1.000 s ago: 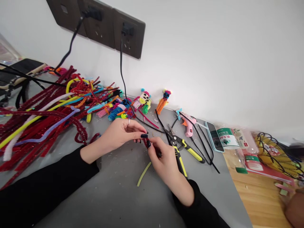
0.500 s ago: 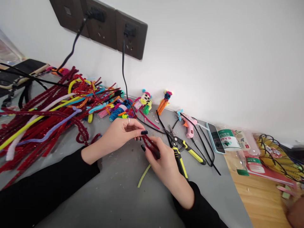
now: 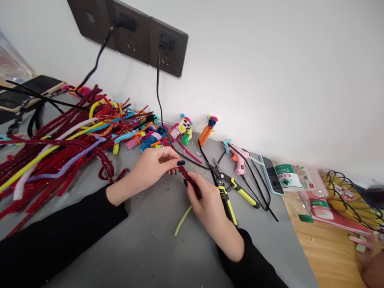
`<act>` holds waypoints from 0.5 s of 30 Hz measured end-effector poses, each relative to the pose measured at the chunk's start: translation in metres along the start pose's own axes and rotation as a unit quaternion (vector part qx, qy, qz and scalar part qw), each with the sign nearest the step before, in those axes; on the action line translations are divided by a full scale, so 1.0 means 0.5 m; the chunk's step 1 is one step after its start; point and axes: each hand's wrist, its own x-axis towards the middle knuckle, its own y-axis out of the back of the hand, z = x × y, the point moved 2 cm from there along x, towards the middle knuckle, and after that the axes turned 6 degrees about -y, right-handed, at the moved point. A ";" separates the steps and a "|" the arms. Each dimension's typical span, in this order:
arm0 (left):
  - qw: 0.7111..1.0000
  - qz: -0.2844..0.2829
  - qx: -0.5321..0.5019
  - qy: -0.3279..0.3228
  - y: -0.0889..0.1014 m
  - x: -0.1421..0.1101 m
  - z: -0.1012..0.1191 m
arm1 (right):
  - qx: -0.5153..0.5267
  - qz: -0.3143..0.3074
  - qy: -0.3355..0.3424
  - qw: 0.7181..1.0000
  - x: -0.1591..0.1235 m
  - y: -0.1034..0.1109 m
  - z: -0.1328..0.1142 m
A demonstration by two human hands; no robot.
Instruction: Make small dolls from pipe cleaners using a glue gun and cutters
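Note:
Between my hands is a dark red tinsel pipe cleaner [image 3: 189, 179], folded into a short narrow bundle. My left hand [image 3: 159, 165] pinches its upper end between thumb and fingers. My right hand [image 3: 205, 200] wraps round the lower part, and the palm hides some of it. A pale green pipe cleaner piece [image 3: 182, 222] lies on the grey tabletop [image 3: 144, 244], just left of my right hand. Yellow-and-black wire pliers [image 3: 226, 192] rest behind my right hand, jaws toward the wall.
A heap of pipe cleaners [image 3: 60, 152] covers the left side. Small pipe-cleaner figures [image 3: 181, 127] stand by the wall. A pink glue gun [image 3: 239, 160], its black cable, a phone [image 3: 271, 176] and plastic bottles [image 3: 289, 180] are at right. A power cord [image 3: 159, 92] hangs from the socket.
The red strands, looped and spread before, now sit pressed together in a straighter, tighter bundle. My right fingers have closed further round it; my left hand keeps its pinch.

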 end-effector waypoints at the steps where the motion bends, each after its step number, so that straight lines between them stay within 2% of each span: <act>1: 1.000 0.005 0.001 0.002 0.000 0.000 0.000 | -0.002 -0.002 0.003 1.000 0.000 -0.001 0.001; 10: 0.998 0.025 0.056 -0.001 -0.001 0.002 -0.008 | -0.049 0.034 0.082 0.995 0.000 -0.011 0.011; 15: 0.992 0.039 0.122 -0.010 -0.002 0.002 -0.004 | -0.065 0.048 0.090 0.993 -0.001 -0.013 0.014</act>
